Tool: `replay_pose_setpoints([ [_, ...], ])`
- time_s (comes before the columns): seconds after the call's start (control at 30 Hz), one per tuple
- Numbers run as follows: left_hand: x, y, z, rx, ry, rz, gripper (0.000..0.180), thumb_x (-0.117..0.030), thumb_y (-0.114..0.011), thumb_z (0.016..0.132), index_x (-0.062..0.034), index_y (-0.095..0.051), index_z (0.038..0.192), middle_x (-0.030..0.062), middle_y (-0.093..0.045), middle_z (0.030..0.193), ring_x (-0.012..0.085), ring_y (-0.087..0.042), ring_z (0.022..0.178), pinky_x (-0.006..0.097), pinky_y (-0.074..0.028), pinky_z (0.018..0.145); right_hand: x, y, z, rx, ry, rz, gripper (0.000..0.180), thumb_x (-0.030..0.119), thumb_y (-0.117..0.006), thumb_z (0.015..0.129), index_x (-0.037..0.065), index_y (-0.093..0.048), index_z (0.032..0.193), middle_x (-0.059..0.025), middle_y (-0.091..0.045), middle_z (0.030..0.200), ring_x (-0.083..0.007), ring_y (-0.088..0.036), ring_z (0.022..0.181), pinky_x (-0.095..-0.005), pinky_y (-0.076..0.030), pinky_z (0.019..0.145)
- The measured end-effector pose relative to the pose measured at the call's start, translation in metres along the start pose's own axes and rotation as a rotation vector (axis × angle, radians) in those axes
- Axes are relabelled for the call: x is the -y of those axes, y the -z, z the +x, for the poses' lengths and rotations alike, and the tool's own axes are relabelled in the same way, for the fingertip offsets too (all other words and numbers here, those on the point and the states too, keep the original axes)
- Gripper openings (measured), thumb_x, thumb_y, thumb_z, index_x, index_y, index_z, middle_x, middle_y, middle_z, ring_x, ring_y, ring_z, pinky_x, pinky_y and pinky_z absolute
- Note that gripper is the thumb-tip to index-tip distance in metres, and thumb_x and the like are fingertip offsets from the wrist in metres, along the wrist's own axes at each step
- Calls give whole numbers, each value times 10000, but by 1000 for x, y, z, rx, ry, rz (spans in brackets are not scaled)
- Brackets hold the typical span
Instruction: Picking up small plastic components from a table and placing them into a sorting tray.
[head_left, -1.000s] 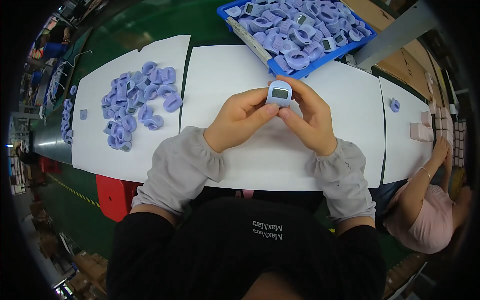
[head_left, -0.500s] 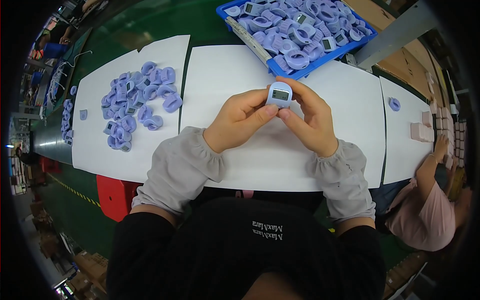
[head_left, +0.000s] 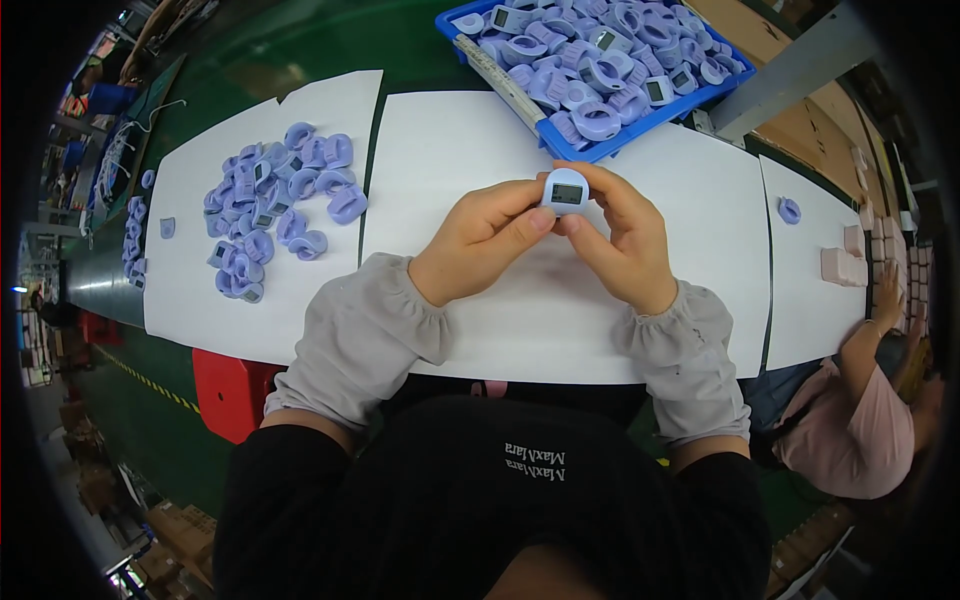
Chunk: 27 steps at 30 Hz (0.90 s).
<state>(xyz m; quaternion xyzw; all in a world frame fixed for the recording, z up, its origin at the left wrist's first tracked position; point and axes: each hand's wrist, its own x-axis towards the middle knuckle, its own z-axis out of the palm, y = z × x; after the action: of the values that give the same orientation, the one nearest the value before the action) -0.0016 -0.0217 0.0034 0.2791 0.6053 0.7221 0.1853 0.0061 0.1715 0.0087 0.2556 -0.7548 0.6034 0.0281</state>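
Between my two hands, above the white table sheet, is a small lilac device with a rounded top and a grey display (head_left: 566, 190), its screen facing up toward me. My left hand (head_left: 482, 238) pinches its left side with thumb and fingertips. On the other side my right hand (head_left: 628, 235) grips it, thumb at the lower edge and index finger curled behind. The fingers hide the device's back and sides. Just beyond my hands stands a blue tray (head_left: 606, 147) heaped with similar lilac devices (head_left: 598, 120).
A loose pile of the same devices (head_left: 258, 200) lies on the left sheet. One lilac piece (head_left: 789, 210) and pale pink blocks (head_left: 843, 266) sit at the right, near a co-worker in a pink top (head_left: 850, 435). A metal post (head_left: 785, 72) rises beside the tray. A red stool (head_left: 228, 395) stands lower left.
The device has tilted slightly and shifted a little to the right in my fingers, its screen looking darker. Both hands keep their hold. The co-worker's arm at the right has moved slightly.
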Motion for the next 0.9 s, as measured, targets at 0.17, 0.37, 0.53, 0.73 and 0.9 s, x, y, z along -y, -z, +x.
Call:
replay_pose_setpoints([
  [0.17, 0, 1, 1, 7, -4, -4, 398, -192, -411, 988, 63, -448, 1292, 157, -517, 1285, 217, -518, 1152, 349, -421, 982, 2, -1, 0, -1, -43, 77, 427, 24, -589, 840, -43, -488, 1249, -130, -575, 1178, -206, -538, 1093, -352, -390, 983],
  [0.37, 1, 0, 2, 13, 16, -1, 396, -193, -406, 990, 63, -450, 1289, 157, -516, 1287, 216, -515, 1157, 346, -415, 989, 1, -1, -1, -6, -28, 60, 425, 25, -586, 844, -42, -484, 1250, -125, -574, 1170, -207, -537, 1098, -347, -386, 988],
  [0.53, 0, 0, 2, 9, 1, -11, 390, -192, -410, 989, 61, -457, 1282, 156, -525, 1275, 211, -519, 1148, 344, -412, 993, 1, -1, -1, -5, -49, 94, 424, 20, -576, 845, -40, -481, 1254, -127, -574, 1170, -208, -537, 1098, -353, -381, 996],
  [0.73, 3, 4, 2, 22, -12, 51, 401, -218, -406, 992, 53, -460, 1282, 139, -537, 1254, 196, -535, 1127, 339, -425, 975, -1, -7, 0, -25, -41, 141, 449, -14, -595, 823, -38, -476, 1255, -116, -568, 1157, -195, -542, 1088, -334, -414, 966],
  [0.9, 2, -1, 1, 2, 34, -48, 398, -230, -406, 994, 43, -465, 1278, 130, -544, 1242, 184, -547, 1104, 327, -437, 955, -4, -9, -1, -67, 11, -26, 507, -34, -650, 775, -37, -478, 1251, -104, -568, 1133, -176, -556, 1058, -320, -420, 958],
])
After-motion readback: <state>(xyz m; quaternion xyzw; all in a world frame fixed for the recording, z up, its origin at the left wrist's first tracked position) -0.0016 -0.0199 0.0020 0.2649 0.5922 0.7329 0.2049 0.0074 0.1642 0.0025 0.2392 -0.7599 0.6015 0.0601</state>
